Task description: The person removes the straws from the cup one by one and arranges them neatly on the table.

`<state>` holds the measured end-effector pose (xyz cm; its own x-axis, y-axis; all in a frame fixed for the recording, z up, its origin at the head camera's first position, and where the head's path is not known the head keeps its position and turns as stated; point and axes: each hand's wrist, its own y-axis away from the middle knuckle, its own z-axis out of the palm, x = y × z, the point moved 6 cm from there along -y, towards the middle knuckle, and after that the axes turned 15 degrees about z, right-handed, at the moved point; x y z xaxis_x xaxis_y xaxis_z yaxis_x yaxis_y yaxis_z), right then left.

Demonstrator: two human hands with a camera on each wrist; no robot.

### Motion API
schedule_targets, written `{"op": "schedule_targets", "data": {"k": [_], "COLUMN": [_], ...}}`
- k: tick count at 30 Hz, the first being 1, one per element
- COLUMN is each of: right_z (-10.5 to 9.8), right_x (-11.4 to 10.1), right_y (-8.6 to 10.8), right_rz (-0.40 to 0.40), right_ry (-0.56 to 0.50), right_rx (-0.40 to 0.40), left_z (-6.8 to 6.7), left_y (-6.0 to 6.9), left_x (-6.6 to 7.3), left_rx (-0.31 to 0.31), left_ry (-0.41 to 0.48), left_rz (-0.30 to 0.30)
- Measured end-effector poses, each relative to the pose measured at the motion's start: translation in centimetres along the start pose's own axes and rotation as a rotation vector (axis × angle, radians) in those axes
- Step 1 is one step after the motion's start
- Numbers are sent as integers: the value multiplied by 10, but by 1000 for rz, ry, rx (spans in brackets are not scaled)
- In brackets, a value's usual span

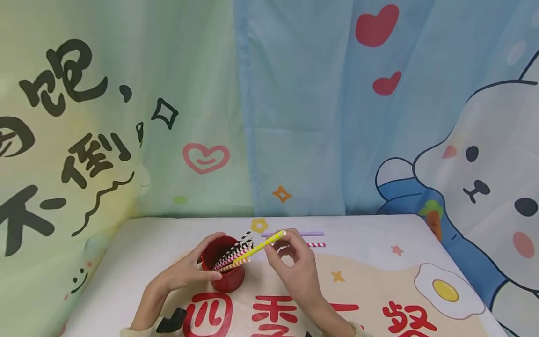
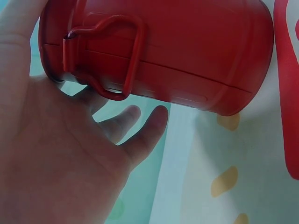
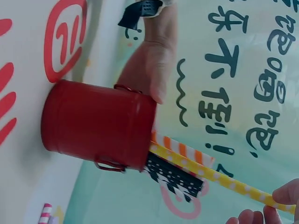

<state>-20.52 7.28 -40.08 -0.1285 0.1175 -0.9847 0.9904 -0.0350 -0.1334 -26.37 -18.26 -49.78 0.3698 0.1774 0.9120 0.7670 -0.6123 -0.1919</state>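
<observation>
My left hand (image 1: 178,272) grips a small red metal bucket (image 1: 231,282) at its rim, thumb on the near side. The bucket stands on the table, its wire handle (image 2: 133,60) filling part of the left wrist view. Several patterned paper straws lean out of it: black-and-white ones (image 3: 175,177), a pink one (image 1: 231,256) and an orange-striped one (image 3: 187,151). Between thumb and fingertips my right hand (image 1: 298,269) pinches a yellow straw with white dots (image 1: 265,242) near its upper end. Its lower end is hidden inside the bucket.
Behind my right hand, a purple dotted straw (image 1: 309,233) and a red-and-white striped straw (image 1: 317,245) lie on the table. A printed cloth (image 1: 370,271) covers the tabletop. A patterned curtain (image 1: 294,117) hangs along the table's far edge.
</observation>
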Motion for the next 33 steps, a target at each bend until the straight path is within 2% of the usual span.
{"op": "schedule_targets", "data": {"k": [4,14,18,25,33], "right_z": [-6,-22,-24,-20,-7], "right_x": [-5,-23,-26,-18,-1], "right_y": [2,8,6,0,-10], "right_rz": [-5,-117,-157,-243,-378], "right_ry": [7,15,76,332,740], "right_rx": [11,32,32,43,72], "left_z": [0,0,-1,-1,-1], "left_y": [0,0,0,0,1], "left_x": [-1,1,1,2,2], "left_rx": [0,-1,0,5,8], "left_ry": [4,5,7,5,5], "left_rz": [-7,10,16,27,19]}}
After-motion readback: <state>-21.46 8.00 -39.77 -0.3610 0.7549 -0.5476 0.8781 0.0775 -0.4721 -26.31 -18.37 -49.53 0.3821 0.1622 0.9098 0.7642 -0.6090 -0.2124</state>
